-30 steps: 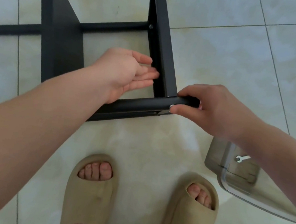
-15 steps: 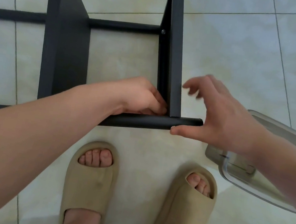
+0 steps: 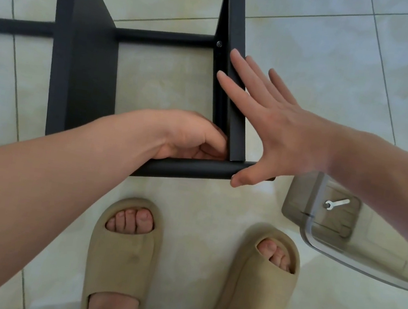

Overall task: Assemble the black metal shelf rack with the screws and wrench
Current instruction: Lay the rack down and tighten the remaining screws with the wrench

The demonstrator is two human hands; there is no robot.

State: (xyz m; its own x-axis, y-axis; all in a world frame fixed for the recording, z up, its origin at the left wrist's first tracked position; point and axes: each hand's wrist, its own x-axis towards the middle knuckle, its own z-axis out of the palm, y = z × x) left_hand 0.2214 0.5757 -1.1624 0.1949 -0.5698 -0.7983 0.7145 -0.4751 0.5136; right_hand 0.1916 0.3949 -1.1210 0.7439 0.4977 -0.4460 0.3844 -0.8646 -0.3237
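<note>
Two hands on rack [image 3: 83, 70], which lies on the floor [image 3: 316, 65] by the feet. Left hand [image 3: 189, 136] clenched at the tube [image 3: 190, 169]/bracket [image 3: 235, 79] joint, likely seating a screw. Right hand [image 3: 275, 128] released, splayed flat against bracket, probably bracing. Clear bin [image 3: 322, 238] alongside holds only a wrench [image 3: 336, 203].

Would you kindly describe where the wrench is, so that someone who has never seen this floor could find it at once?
Start at the black rack lying on the tiled floor, then look to its right, past the person's right hand. There a clear plastic container sits just under the right forearm. The wrench lies inside it: a small, flat, silver open-ended tool, the only bright metal thing there.
</note>
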